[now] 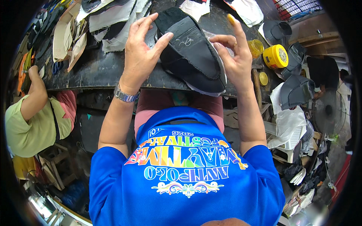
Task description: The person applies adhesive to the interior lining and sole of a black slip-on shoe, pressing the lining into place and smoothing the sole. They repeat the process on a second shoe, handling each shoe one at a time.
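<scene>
A black shoe upper [196,62] lies on the dark worktable in front of me, its toe toward me. A small tangle of pale thread [186,41] rests on its inner surface, and white lining shows along its edge. My left hand [142,51] is just left of the upper, thumb and fingers apart, with nothing in it. At the upper's right edge is my right hand [234,52], index finger stretched out with a yellow-brown smear on its tip. Its thumb and other fingers are bent but look apart, and nothing shows between them.
Right of my right hand are a yellow tub [275,56], a translucent yellow jar [256,48] and a yellow lid [263,78]. Fabric pieces [113,22] and tan cut parts [69,39] cover the back left. More black uppers [296,91] sit at right. A person [36,116] works at left.
</scene>
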`<state>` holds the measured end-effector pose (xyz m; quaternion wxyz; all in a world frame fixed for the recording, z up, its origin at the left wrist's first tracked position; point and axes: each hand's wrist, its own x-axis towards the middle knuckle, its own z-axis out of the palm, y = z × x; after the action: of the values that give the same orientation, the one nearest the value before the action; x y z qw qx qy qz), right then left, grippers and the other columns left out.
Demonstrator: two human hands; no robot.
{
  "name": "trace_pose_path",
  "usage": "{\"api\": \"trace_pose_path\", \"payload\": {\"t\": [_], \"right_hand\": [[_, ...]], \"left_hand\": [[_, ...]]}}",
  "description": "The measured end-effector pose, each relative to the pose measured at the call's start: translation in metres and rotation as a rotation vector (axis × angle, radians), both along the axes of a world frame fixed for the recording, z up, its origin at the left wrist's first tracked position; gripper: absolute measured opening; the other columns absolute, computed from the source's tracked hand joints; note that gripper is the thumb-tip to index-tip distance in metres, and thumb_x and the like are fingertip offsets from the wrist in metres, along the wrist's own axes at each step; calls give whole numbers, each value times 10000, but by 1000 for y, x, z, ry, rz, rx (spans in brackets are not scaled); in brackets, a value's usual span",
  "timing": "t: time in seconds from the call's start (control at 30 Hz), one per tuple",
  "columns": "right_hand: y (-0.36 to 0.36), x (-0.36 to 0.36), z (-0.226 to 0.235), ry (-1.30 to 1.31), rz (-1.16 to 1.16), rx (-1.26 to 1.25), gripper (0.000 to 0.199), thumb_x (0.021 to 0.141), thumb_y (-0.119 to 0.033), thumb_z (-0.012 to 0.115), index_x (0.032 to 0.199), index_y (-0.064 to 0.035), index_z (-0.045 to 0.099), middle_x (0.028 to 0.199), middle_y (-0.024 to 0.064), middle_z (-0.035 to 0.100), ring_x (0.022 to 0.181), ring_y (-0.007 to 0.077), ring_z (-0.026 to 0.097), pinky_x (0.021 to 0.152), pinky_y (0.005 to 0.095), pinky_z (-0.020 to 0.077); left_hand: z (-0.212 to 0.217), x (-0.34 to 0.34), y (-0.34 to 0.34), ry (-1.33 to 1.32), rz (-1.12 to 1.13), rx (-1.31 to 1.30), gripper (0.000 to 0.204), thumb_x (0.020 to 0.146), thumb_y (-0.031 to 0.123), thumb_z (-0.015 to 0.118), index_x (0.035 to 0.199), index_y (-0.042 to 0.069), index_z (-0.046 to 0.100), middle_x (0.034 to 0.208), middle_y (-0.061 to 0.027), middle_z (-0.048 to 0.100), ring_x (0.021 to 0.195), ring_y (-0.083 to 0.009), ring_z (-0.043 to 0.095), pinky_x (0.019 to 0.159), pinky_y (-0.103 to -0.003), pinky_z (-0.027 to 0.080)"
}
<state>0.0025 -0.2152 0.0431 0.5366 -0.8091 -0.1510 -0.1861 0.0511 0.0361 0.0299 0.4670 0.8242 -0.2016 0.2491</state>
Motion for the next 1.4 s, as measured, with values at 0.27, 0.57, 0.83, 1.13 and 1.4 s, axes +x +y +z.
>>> {"api": "trace_pose_path", "payload": {"t": [0.27,0.57,0.83,1.13,1.4], "right_hand": [[16,16,-19,-67,-14,-95,784,911,8,687,1594,-138,332,1161,113,721,1045,189,690,959,333,537],[13,30,-27,-217,-146,-99,815,882,12,694,1593,-117,316,1251,145,684,1100,182,655,968,334,512],[15,57,-5,215,283,462,799,871,85,636,1580,-117,329,931,26,620,853,89,600,788,225,470],[26,64,-15,277,325,793,830,829,142,667,1552,-124,356,876,31,631,803,86,605,701,197,476],[38,42,-5,-167,-50,154,788,866,50,689,1562,-112,358,1052,92,690,940,144,662,858,284,520]], "left_hand": [[-1,13,4,89,-10,-14,688,845,258,821,1434,44,536,1188,-122,667,1057,-224,650,933,-367,509],[7,25,-3,125,-360,-278,420,935,0,696,1343,88,644,1074,12,660,947,-63,612,879,-205,492],[0,17,-19,451,-484,-684,668,985,26,635,1565,81,306,1299,-76,589,1155,-125,597,965,-279,520],[21,22,0,618,-409,144,715,805,255,868,1375,-41,552,1032,-148,725,948,-181,707,806,-302,560],[23,30,-8,798,-540,-116,714,908,111,754,1491,-33,369,1179,-90,680,953,-130,697,728,-264,587]]}}
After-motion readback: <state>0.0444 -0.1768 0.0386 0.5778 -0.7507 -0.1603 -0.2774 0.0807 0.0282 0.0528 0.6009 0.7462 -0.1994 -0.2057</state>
